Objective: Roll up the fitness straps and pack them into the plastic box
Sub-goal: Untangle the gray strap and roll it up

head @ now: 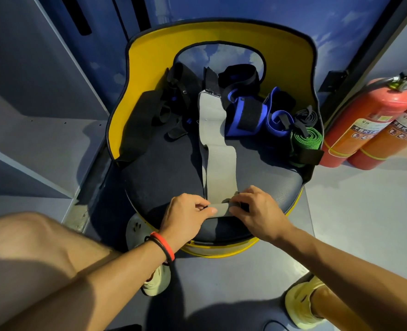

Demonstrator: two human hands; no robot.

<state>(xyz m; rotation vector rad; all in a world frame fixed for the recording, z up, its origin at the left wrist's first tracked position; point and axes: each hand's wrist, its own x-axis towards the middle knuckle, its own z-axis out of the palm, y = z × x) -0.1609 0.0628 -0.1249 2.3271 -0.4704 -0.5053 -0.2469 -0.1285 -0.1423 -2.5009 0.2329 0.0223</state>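
Under the fingers, a round dark seat cushion point(164, 177), with a yellow backrest point(150, 58) curving round its far side. Well off to the right of the fingers, two red fire extinguishers point(364, 120) side by side on the floor. Straight out from the fingers, a long grey strap point(219, 168) laid flat along the cushion toward the backrest, its near end wound into a small roll point(218, 209) lying crosswise. Beyond the fingers and to the left, loose black straps point(147, 115) heaped on the cushion and draped against the backrest. Beyond and to the right, tangled blue straps point(243, 115) with black patches, just beside the grey band. Farther right again, a green strap point(305, 139) already rolled, resting at the cushion's edge with a black tab hanging from it. At the near edge of the cushion, left hand point(183, 213) and right hand point(259, 211) facing each other, one at each end of the roll. Fingers point(236, 211) of both hands curled and pinched on the roll, thumbs on its near side, pressing it against the cushion. Behind the left fingers, red and black wristbands point(164, 247) on the wrist. Below, pale shoes point(300, 304) on the grey floor.
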